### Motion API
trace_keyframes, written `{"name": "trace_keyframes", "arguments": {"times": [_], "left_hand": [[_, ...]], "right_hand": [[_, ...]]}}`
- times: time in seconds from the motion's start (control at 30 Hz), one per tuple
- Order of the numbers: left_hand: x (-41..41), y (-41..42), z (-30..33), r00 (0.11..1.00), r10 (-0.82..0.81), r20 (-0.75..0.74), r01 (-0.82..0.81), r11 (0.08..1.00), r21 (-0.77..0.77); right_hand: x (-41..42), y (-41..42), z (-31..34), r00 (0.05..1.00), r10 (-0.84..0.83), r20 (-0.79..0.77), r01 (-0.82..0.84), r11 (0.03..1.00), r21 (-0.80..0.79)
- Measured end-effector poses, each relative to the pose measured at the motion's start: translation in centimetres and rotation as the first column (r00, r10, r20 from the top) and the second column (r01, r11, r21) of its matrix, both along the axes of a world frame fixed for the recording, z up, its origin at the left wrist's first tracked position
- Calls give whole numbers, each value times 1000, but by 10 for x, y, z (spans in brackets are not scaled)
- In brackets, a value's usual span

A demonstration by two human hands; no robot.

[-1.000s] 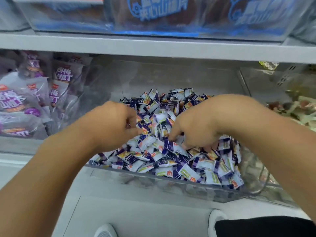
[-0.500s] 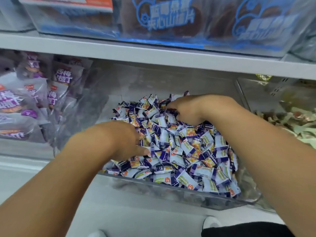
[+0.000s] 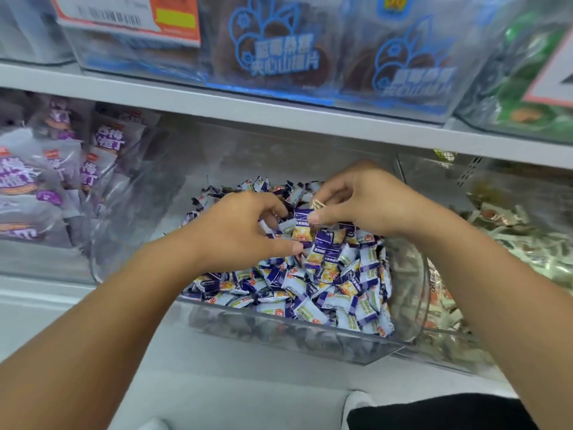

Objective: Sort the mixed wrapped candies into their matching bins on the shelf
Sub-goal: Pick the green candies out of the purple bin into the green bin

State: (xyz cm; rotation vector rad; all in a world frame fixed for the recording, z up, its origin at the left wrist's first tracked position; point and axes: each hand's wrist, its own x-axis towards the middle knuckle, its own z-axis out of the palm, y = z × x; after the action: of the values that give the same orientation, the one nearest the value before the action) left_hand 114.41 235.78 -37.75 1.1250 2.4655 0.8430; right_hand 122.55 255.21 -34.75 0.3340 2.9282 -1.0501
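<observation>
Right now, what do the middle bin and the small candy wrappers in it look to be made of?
Middle bin: looks like clear rigid plastic, glossy; the candies show through its front wall and it catches glare. Candy wrappers: thin printed film, probably plastic, slightly shiny, crinkled with crimped ends. The right hand pinches a paler, gold-toned wrapper, possibly foil-like.

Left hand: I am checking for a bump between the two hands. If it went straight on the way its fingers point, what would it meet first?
Probably the purple candy pinched by the right hand. The left hand points toward it across the candy pile; depth is unclear.
</observation>
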Motion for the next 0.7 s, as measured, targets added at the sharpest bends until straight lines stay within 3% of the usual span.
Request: {"name": "trace_keyframes", "arguments": {"times": [0.07,0.17,0.23,0.33,0.37,0.43,0.5,0.57,0.7], "left_hand": [[6,4,2,998,1,66,-6,998,65],[9,8,1,999,-10,47,3,989,148],[7,10,3,999,11,38,-17,984,177],[3,10,4,998,57,12,-58,987,151],[2,10,4,998,69,16,-70,988,136],[0,9,2,995,101,24,-103,989,108],[-4,8,2,988,155,13,-155,982,106],[-7,7,3,980,198,4,-196,972,131],[-7,9,3,982,180,-56,-174,980,100]], "right_hand": [[8,-1,-1,998,-57,1,55,972,-229],[11,-4,-7,998,-20,54,43,875,-482],[10,-7,-7,998,11,60,23,842,-539],[4,-2,-2,999,-19,31,32,870,-492],[-1,4,-1,998,-66,1,61,909,-413],[-9,20,4,984,-161,-72,162,987,5],[-16,28,8,978,-206,-23,193,861,470],[-22,28,9,961,-261,91,155,783,602],[-36,22,14,932,-279,232,79,780,621]]}}
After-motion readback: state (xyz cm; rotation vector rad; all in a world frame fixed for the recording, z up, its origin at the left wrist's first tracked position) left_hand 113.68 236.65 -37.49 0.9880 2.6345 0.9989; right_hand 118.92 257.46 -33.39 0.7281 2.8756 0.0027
